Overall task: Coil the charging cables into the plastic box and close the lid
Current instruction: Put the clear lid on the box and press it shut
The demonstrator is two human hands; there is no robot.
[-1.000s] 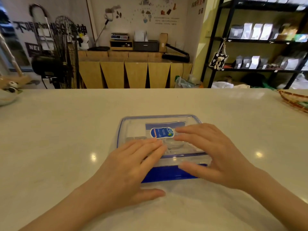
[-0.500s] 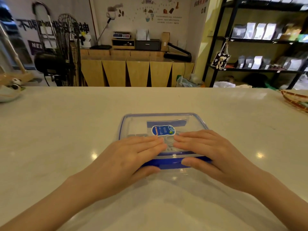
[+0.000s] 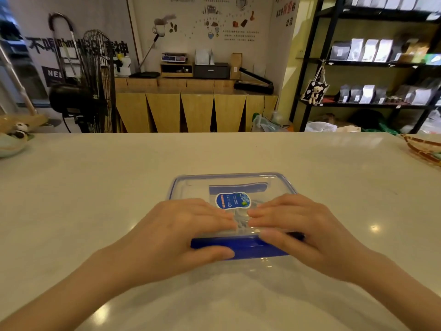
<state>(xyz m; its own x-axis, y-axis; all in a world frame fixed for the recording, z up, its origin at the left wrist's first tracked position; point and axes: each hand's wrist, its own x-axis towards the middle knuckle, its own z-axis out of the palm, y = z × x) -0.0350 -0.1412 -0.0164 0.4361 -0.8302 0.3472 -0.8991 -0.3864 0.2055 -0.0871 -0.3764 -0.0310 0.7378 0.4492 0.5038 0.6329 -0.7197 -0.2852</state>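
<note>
A clear plastic box [image 3: 191,185] with a blue-trimmed lid and a blue sticker [image 3: 232,200] lies on the pale counter in front of me. The lid sits on top of the box. My left hand [image 3: 176,232] lies flat on the lid's near left part, thumb against the blue front latch [image 3: 241,248]. My right hand [image 3: 300,230] presses the near right part, thumb on the same latch. Pale coiled cable [image 3: 241,215] shows dimly through the lid between my fingertips; most of it is hidden.
The counter [image 3: 95,199] stretches wide on both sides. A pale bowl with a panda figure [image 3: 14,139] sits at the far left edge, a woven basket [image 3: 422,149] at the far right. Behind the counter stand a fan, wooden cabinets and black shelves.
Both hands slid toward me over the lid, and the thumbs came up against the blue front latch. The latch now lies folded closer against the box front.
</note>
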